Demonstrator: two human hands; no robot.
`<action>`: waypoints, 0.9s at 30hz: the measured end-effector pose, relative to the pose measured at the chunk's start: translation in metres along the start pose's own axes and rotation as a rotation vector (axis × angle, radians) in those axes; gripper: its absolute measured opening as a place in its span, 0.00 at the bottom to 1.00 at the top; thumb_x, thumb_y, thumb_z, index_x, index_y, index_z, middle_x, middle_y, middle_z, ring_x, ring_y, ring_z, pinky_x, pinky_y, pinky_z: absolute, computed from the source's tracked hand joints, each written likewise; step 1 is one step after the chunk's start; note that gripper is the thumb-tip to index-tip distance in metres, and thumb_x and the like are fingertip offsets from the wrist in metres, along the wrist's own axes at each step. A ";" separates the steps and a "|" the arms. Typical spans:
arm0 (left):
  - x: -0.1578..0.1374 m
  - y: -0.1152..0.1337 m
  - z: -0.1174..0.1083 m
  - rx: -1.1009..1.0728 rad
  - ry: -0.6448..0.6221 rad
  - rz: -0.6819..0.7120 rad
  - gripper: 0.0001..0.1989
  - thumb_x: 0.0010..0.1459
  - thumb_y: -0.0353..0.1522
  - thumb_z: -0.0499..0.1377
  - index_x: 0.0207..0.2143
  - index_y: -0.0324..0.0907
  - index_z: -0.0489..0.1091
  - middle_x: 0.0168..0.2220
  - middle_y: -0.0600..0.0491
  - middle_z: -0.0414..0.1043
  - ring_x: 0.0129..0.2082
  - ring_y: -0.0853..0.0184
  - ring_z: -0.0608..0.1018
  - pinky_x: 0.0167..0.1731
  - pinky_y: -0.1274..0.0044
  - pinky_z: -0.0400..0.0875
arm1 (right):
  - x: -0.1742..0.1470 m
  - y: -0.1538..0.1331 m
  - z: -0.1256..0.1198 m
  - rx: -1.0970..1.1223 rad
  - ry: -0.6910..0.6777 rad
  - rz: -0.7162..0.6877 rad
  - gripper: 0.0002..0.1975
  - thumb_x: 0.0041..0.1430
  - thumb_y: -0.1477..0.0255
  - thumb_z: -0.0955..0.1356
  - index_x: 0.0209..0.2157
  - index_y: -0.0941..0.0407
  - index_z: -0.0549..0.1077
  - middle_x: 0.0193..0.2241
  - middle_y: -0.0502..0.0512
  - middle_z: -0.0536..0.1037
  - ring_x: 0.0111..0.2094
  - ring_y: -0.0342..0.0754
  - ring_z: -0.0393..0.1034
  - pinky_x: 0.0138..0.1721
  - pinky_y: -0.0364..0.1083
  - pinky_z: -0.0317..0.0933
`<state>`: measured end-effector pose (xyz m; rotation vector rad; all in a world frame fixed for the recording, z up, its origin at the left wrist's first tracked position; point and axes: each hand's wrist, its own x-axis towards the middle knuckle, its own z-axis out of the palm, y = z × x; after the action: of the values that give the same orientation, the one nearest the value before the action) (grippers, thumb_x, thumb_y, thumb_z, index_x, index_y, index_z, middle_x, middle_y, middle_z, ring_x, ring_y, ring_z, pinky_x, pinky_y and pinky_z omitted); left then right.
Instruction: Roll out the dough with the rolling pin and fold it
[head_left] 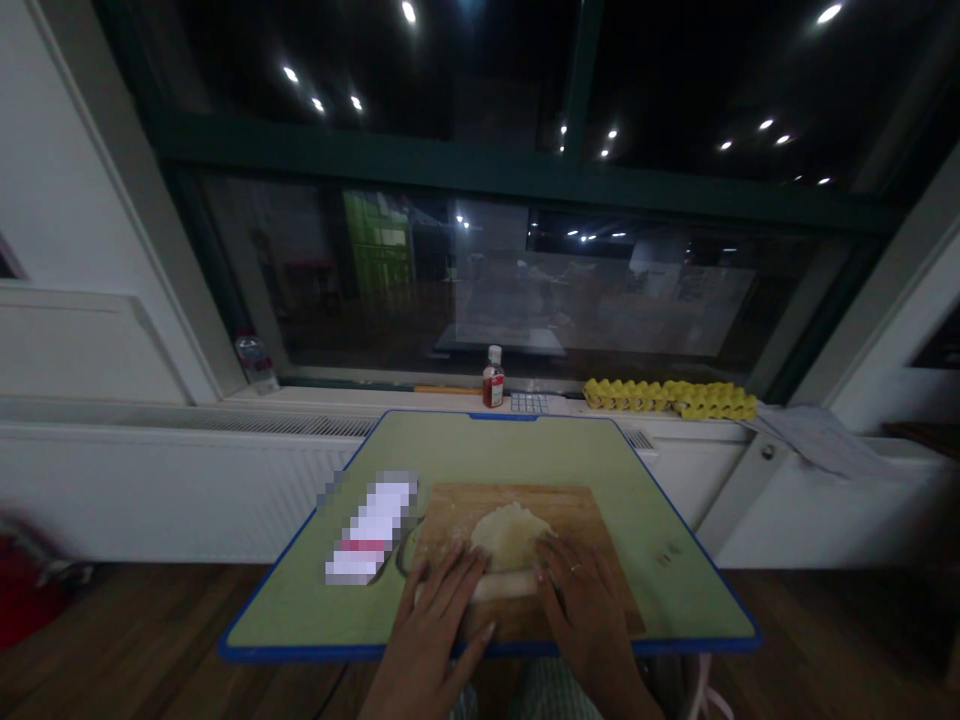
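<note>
A pale rolling pin (pixel 506 585) lies crosswise on a wooden board (pixel 577 508). My left hand (pixel 442 605) rests palm down on its left end, fingers stretched forward and the thumb out to the side. On the right end lies my right hand (pixel 577 595), also palm down with fingers extended; a ring shows on one finger. Between the hands and just beyond the pin is a flat, irregular sheet of dough (pixel 510 533). Its near edge meets the pin. Both ends of the pin are mostly covered by my hands.
The board sits on a small green table (pixel 427 445) with a blue edge. A blurred-out bright rectangle (pixel 373 528) lies left of the board. On the windowsill behind stand a red-labelled bottle (pixel 493 378), a yellow egg tray (pixel 667 398) and a clear bottle (pixel 255 362).
</note>
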<state>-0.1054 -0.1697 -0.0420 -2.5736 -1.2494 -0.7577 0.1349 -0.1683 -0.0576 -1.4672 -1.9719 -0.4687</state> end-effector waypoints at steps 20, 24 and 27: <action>0.027 -0.007 -0.005 -0.037 -0.055 -0.023 0.25 0.68 0.43 0.51 0.65 0.51 0.59 0.64 0.53 0.63 0.64 0.58 0.64 0.63 0.55 0.57 | 0.022 0.005 0.013 -0.036 -0.055 0.029 0.18 0.70 0.69 0.57 0.51 0.51 0.75 0.53 0.52 0.76 0.55 0.50 0.68 0.59 0.55 0.57; 0.039 -0.013 -0.002 -0.042 -0.075 -0.032 0.23 0.68 0.43 0.51 0.63 0.50 0.62 0.63 0.53 0.64 0.64 0.56 0.63 0.63 0.54 0.56 | 0.032 0.006 0.014 -0.027 -0.119 0.042 0.19 0.69 0.68 0.57 0.52 0.51 0.75 0.54 0.52 0.76 0.56 0.51 0.68 0.60 0.56 0.57; 0.048 -0.016 -0.003 -0.042 -0.103 -0.061 0.23 0.67 0.44 0.51 0.62 0.50 0.63 0.64 0.53 0.63 0.65 0.54 0.62 0.61 0.51 0.56 | 0.040 0.009 0.015 -0.036 -0.163 0.020 0.20 0.69 0.69 0.56 0.53 0.51 0.74 0.54 0.53 0.76 0.56 0.53 0.68 0.60 0.59 0.57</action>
<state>-0.0937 -0.1277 -0.0154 -2.6500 -1.3617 -0.6775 0.1325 -0.1276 -0.0425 -1.5895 -2.0823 -0.3881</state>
